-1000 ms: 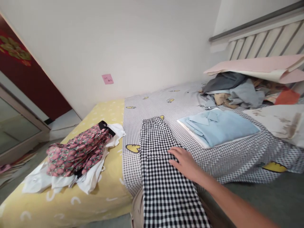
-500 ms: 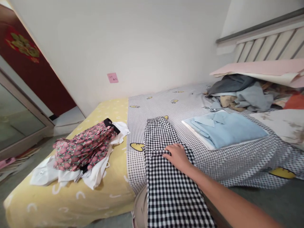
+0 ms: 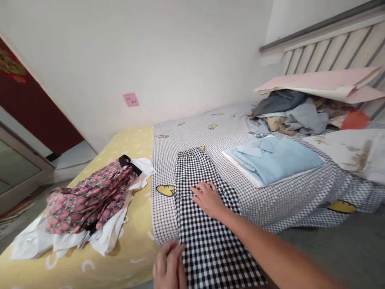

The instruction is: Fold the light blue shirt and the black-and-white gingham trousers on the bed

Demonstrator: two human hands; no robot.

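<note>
Black-and-white checked pants (image 3: 207, 237) lie lengthwise in a long strip, the gathered waistband on the bed and the lower part running down toward me. My right hand (image 3: 207, 198) rests on their upper half with its fingers stretched out over the cloth. At the bottom of the view, my left hand (image 3: 170, 267) is beside their left edge, fingers bent and somewhat apart, fingertips close to the cloth. Whether they touch it I cannot tell.
Left on the yellow sheet (image 3: 135, 241) lies a pink floral garment (image 3: 87, 196) over white clothing (image 3: 105, 239). A folded light-blue shirt (image 3: 276, 156) lies right, on the checked sheet (image 3: 186, 134). Behind it, a clothes pile (image 3: 303, 116) sits under a pink board (image 3: 315, 80).
My left hand has come into view at the bottom. My right hand has slid slightly on the pants, and the raised crease beneath its fingers has flattened. The view has shifted right.
</note>
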